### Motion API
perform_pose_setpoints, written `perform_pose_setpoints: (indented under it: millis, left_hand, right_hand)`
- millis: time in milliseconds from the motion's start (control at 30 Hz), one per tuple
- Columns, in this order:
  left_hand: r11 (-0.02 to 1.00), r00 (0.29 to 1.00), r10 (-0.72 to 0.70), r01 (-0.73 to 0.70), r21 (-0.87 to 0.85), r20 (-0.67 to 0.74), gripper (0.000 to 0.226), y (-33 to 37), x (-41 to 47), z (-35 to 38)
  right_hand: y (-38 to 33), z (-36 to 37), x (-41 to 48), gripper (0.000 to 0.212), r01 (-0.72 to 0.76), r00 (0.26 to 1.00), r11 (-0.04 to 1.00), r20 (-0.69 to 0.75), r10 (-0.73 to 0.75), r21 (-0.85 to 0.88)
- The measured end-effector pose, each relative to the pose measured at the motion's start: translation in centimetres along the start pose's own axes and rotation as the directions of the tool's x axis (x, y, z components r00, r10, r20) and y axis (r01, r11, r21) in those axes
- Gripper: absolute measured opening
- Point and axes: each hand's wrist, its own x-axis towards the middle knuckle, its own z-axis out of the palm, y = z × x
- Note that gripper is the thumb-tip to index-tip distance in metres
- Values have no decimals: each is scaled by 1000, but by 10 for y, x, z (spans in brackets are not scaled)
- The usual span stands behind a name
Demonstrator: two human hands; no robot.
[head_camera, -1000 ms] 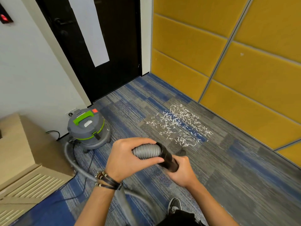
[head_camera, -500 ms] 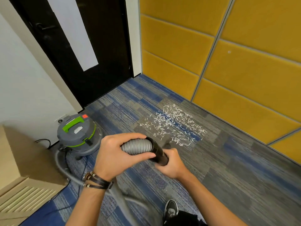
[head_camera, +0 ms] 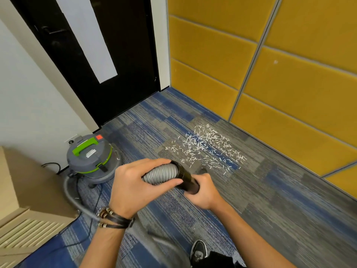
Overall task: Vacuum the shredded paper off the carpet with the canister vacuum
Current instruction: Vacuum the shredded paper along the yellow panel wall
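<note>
- One blue-grey carpet [head_camera: 270, 200] covers the floor.
- One canister vacuum [head_camera: 90, 157] stands at the left, near the black door [head_camera: 135, 55].
- The left hand [head_camera: 135, 188] wraps closed round the grey ribbed hose [head_camera: 162, 174]; the right hand [head_camera: 204, 192] grips its black tube [head_camera: 186, 177].
- Shredded paper [head_camera: 206, 147]: one patch ahead of the hands, strips uncountable.
</note>
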Motion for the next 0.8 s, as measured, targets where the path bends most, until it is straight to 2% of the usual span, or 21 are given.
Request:
perform_pose_setpoints:
  millis: [133,233,433,500,667,800]
  left_hand:
    - [996,997,-67,68,-63,26,49,2,11,8]
    - [992,993,-79,87,-97,86,51,8,20,18]
    - [987,986,-54,76,-139,160,50,26,24,52]
    - [989,988,-36,56,-135,148,50,31,25,58]
    - [997,998,57,-55,-50,36,46,40,35,54]
    - [998,998,55,-54,-25,43,47,36,39,52]
  right_hand:
    - [4,-10,6,33,8,1000,1000,16,-8,1]
    - [10,-23,-4,39,12,1000,1000,-19,-12,27]
    - [34,-54,-31,23,-10,998,1000,-56,11,16]
    - [40,-58,-33,27,-17,998,1000,-65,19,24]
    - [38,-63,-15,19,12,997,1000,-78,-10,28]
    - [33,-58,-1,30,24,998,999,-63,-21,46]
